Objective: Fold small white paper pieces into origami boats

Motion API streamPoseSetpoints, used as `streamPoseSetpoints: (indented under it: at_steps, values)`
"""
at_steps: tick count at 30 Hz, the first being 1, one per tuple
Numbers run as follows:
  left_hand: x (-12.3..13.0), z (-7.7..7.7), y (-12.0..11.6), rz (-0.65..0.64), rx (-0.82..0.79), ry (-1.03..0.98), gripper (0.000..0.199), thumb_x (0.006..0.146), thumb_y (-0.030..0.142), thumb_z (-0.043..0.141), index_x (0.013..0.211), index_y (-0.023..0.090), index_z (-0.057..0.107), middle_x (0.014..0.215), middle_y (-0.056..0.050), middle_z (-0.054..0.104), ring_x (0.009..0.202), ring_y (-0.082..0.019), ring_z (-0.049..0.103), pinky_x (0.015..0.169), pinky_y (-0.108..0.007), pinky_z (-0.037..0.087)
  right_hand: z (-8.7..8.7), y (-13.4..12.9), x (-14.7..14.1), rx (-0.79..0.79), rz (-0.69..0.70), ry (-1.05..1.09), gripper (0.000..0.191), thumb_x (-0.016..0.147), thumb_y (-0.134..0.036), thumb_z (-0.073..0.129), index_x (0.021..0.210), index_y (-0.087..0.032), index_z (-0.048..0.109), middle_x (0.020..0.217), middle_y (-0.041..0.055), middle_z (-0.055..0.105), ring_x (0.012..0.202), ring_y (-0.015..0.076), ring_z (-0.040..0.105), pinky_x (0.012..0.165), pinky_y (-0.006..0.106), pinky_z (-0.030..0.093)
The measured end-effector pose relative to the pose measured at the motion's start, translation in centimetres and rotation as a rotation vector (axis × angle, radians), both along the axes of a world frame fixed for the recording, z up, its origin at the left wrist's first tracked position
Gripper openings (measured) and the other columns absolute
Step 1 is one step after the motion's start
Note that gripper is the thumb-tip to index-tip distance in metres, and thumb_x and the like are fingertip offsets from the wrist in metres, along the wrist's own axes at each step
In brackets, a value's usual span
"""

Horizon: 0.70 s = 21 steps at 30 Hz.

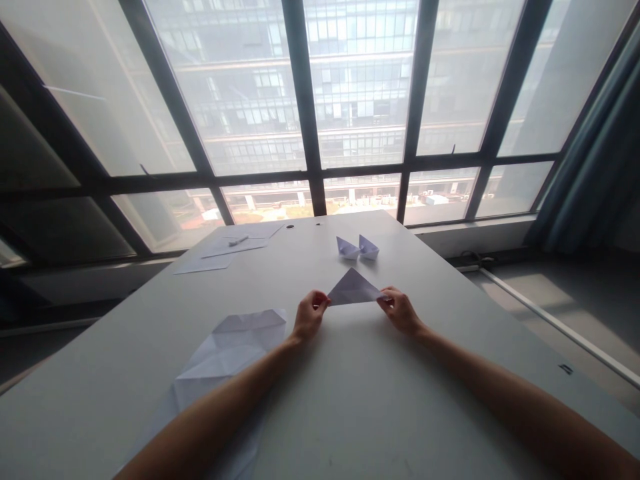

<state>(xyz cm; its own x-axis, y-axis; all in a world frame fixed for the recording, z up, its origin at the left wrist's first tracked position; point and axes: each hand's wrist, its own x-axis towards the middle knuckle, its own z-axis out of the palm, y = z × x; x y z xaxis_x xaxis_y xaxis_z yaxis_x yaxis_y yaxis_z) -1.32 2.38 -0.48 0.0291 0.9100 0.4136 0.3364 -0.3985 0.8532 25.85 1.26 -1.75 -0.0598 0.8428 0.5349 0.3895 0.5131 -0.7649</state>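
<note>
A sheet of white paper folded into a triangle is held between both hands, its peak pointing away from me. My left hand pinches the left corner, and my right hand pinches the right corner. Just beyond the triangle stand two small folded paper shapes, side by side with pointed tips. A larger creased sheet of paper lies at the left, partly hidden under my left forearm.
Flat paper sheets lie at the far left of the white table, with a small pen-like item on top. Large windows stand behind the table. A blue curtain hangs at the right.
</note>
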Motion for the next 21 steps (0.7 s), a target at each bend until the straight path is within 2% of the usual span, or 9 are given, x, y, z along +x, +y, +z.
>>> streamPoseSetpoints:
  at_steps: [2,4,12,17,21]
  values:
    - [-0.04,0.02,0.02,-0.004,-0.001,0.000,0.020,0.082,0.039,0.065,0.081,0.019,0.062,0.076,-0.003,0.066,0.072,-0.018,0.063,0.066,-0.028,0.048,-0.04,0.07,0.02,-0.033,-0.025,0.021,0.022,0.085,-0.035,0.058,0.073,-0.019,0.065,0.069,0.0017,0.060,0.062,0.0162,0.053,0.060,0.028,0.044]
    - [-0.08,0.04,0.03,-0.003,-0.003,0.002,0.020,0.081,0.039,0.065,0.081,0.019,0.062,0.076,-0.003,0.067,0.072,-0.019,0.063,0.066,-0.028,0.048,-0.09,0.18,0.02,-0.070,-0.029,0.073,0.018,0.082,-0.037,0.061,0.077,-0.019,0.063,0.063,-0.0007,0.058,0.059,0.0159,0.052,0.056,0.027,0.042]
    - [0.07,0.09,-0.17,-0.026,0.000,0.015,0.020,0.081,0.039,0.064,0.081,0.019,0.063,0.077,-0.003,0.067,0.074,-0.019,0.063,0.069,-0.028,0.049,0.09,0.55,0.06,-0.148,0.002,0.331,0.030,0.085,-0.048,0.060,0.081,-0.019,0.056,0.066,0.0018,0.064,0.057,0.0155,0.058,0.055,0.028,0.046]
    - [0.13,0.13,-0.32,-0.042,0.027,0.045,0.018,0.083,0.036,0.063,0.082,0.019,0.063,0.078,-0.002,0.067,0.074,-0.018,0.063,0.069,-0.028,0.049,0.07,0.79,0.14,-0.183,0.004,0.429,0.040,0.076,-0.043,0.070,0.102,-0.019,0.052,0.062,-0.0020,0.064,0.053,0.0155,0.058,0.050,0.027,0.044]
    - [0.13,0.19,-0.34,-0.043,0.034,0.041,0.018,0.084,0.036,0.063,0.082,0.018,0.063,0.078,-0.002,0.068,0.074,-0.019,0.064,0.069,-0.029,0.049,0.11,0.79,0.11,-0.194,0.005,0.448,0.036,0.078,-0.039,0.066,0.105,-0.019,0.051,0.062,-0.0019,0.064,0.053,0.0155,0.057,0.049,0.027,0.043]
